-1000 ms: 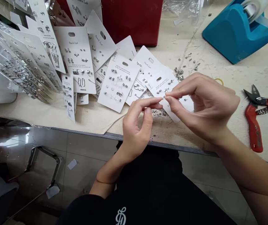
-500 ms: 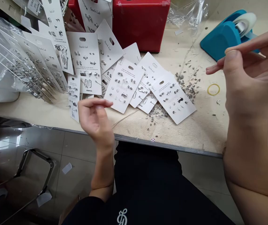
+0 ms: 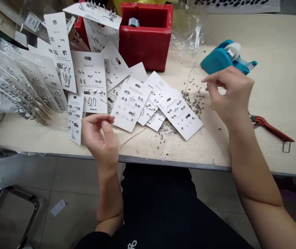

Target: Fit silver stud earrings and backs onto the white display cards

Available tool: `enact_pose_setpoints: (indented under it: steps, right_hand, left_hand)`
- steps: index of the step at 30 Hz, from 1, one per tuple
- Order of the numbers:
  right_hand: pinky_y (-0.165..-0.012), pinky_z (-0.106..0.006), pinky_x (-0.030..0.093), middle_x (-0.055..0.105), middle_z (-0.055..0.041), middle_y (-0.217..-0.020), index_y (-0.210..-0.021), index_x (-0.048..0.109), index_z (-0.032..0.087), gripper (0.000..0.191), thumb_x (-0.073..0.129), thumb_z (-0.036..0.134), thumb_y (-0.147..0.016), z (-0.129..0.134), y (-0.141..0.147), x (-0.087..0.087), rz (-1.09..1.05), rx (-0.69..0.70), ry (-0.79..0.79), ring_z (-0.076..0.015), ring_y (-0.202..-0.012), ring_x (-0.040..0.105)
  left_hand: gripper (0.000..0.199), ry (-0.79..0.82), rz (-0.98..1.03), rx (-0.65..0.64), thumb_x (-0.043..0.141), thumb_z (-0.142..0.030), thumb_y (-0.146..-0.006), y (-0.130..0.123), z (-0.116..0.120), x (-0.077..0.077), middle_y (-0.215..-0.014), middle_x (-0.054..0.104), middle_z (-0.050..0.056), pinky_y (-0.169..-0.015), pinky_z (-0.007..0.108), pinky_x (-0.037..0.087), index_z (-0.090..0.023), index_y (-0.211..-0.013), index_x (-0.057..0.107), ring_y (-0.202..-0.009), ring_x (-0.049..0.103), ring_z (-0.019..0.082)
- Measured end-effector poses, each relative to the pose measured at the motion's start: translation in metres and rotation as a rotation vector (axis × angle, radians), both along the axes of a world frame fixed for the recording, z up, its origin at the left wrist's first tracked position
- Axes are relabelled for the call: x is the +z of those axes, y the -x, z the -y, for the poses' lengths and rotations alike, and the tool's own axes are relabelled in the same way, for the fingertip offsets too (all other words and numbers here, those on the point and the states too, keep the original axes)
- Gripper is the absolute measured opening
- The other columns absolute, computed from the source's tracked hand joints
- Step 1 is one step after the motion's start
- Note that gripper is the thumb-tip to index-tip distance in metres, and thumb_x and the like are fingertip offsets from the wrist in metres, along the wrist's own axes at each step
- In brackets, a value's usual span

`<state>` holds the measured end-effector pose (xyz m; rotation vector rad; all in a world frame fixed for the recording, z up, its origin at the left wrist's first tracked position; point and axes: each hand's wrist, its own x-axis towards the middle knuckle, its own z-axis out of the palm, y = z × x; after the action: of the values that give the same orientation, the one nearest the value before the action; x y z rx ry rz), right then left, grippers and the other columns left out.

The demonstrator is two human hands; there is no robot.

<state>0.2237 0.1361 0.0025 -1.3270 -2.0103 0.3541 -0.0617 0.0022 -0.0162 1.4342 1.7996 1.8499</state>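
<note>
Fingers of your left hand (image 3: 99, 140) stood narrow, holding nothing visible, well left of the slanted card (image 3: 180, 114). Your right hand (image 3: 230, 93) was spread wide and blurred, just right of the loose studs (image 3: 193, 102) beside that card; your fingertips were kept off the card.

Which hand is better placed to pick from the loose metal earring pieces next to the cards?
Right, I'd judge. The right hand hovers beside the loose metal earring pieces, fingers toward them; the left hand is farther off, above the table's near edge, by a narrow earring card.
</note>
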Motion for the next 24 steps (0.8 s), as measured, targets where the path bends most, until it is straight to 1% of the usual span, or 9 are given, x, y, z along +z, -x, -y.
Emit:
enact_pose_setpoints:
  steps: [4, 5, 7, 9, 12, 14, 18, 21, 24]
  right_hand:
    - [-0.104, -0.051, 0.049, 0.060, -0.0091, -0.129, -0.124, 0.061, 0.029, 0.041, 0.070, 0.025, -0.085, -0.004, 0.002, -0.005, 0.107, 0.028, -0.024, -0.0295, -0.121, 0.056]
    - [-0.103, -0.051, 0.049, 0.063, -0.0082, -0.124, -0.120, 0.063, 0.029, 0.036, 0.072, 0.026, -0.085, -0.004, 0.002, -0.002, 0.113, 0.015, -0.027, -0.0289, -0.118, 0.059]
    - [-0.092, -0.046, 0.053, 0.070, -0.0050, -0.097, -0.095, 0.068, 0.026, 0.005, 0.066, 0.029, -0.091, -0.004, 0.000, 0.006, 0.053, -0.058, -0.048, -0.0245, -0.097, 0.066]
    - [-0.080, -0.040, 0.053, 0.068, -0.0028, -0.073, -0.073, 0.067, 0.022, 0.029, 0.056, 0.033, -0.098, -0.005, -0.008, 0.020, -0.078, -0.173, -0.095, -0.0190, -0.076, 0.066]
    - [-0.075, -0.034, 0.051, 0.069, -0.0053, -0.076, -0.078, 0.071, 0.017, 0.038, 0.046, 0.031, -0.102, -0.013, -0.028, 0.043, -0.186, -0.323, -0.096, -0.0151, -0.073, 0.066]
    - [-0.081, -0.033, 0.051, 0.070, -0.0064, -0.089, -0.091, 0.073, 0.016, 0.027, 0.048, 0.020, -0.099, -0.022, -0.043, 0.054, -0.070, -0.397, 0.089, -0.0142, -0.081, 0.064]
    - [-0.092, -0.038, 0.050, 0.069, -0.0064, -0.093, -0.081, 0.075, 0.016, 0.018, 0.062, 0.008, -0.089, -0.042, -0.064, 0.066, 0.036, -0.324, 0.434, -0.0109, -0.071, 0.056]
    - [-0.086, -0.038, 0.055, 0.066, -0.0048, -0.077, -0.083, 0.076, 0.015, 0.019, 0.060, 0.008, -0.091, -0.054, -0.071, 0.068, -0.023, -0.274, 0.606, -0.0091, -0.063, 0.052]
    - [-0.089, -0.044, 0.057, 0.063, -0.0041, -0.066, -0.084, 0.074, 0.011, 0.016, 0.061, 0.008, -0.092, -0.064, -0.075, 0.070, -0.110, -0.253, 0.719, -0.0100, -0.062, 0.054]
  left_hand:
    - [0.019, -0.023, 0.004, -0.022, 0.057, -0.018, -0.088, -0.007, -0.006, 0.004, -0.092, 0.062, 0.002, -0.076, 0.034, 0.057, -0.029, -0.100, 0.067, -0.084, 0.064, 0.017]
    - [0.020, -0.026, 0.008, -0.033, 0.057, -0.018, -0.088, -0.010, -0.007, 0.004, -0.092, 0.062, 0.002, -0.076, 0.034, 0.057, -0.029, -0.100, 0.068, -0.084, 0.064, 0.017]
    - [0.023, -0.026, 0.015, -0.061, 0.058, -0.016, -0.086, -0.014, -0.009, 0.005, -0.094, 0.061, 0.002, -0.075, 0.034, 0.057, -0.030, -0.101, 0.068, -0.084, 0.064, 0.017]
    - [0.026, -0.027, 0.019, -0.092, 0.060, -0.014, -0.083, -0.017, -0.011, 0.007, -0.094, 0.061, 0.001, -0.075, 0.033, 0.057, -0.029, -0.102, 0.069, -0.084, 0.064, 0.016]
    - [0.031, -0.026, -0.038, -0.160, 0.059, -0.012, -0.082, -0.018, -0.014, 0.014, -0.094, 0.062, 0.000, -0.074, 0.034, 0.057, -0.030, -0.105, 0.069, -0.082, 0.065, 0.015]
    - [0.034, -0.017, -0.123, -0.231, 0.057, -0.012, -0.083, -0.019, -0.017, 0.023, -0.094, 0.063, 0.000, -0.073, 0.037, 0.057, -0.031, -0.109, 0.067, -0.082, 0.065, 0.017]
    - [0.036, -0.064, -0.339, -0.458, 0.054, -0.009, -0.083, -0.025, -0.040, 0.041, -0.094, 0.064, 0.002, -0.068, 0.039, 0.056, -0.031, -0.111, 0.062, -0.080, 0.064, 0.020]
    - [0.031, -0.146, -0.521, -0.700, 0.053, -0.007, -0.082, -0.038, -0.077, 0.044, -0.088, 0.065, 0.004, -0.066, 0.036, 0.052, -0.027, -0.105, 0.060, -0.077, 0.062, 0.020]
    - [0.025, -0.063, -0.613, -0.819, 0.055, -0.008, -0.081, -0.063, -0.131, 0.041, -0.091, 0.064, 0.006, -0.071, 0.036, 0.048, -0.023, -0.100, 0.059, -0.083, 0.062, 0.023]
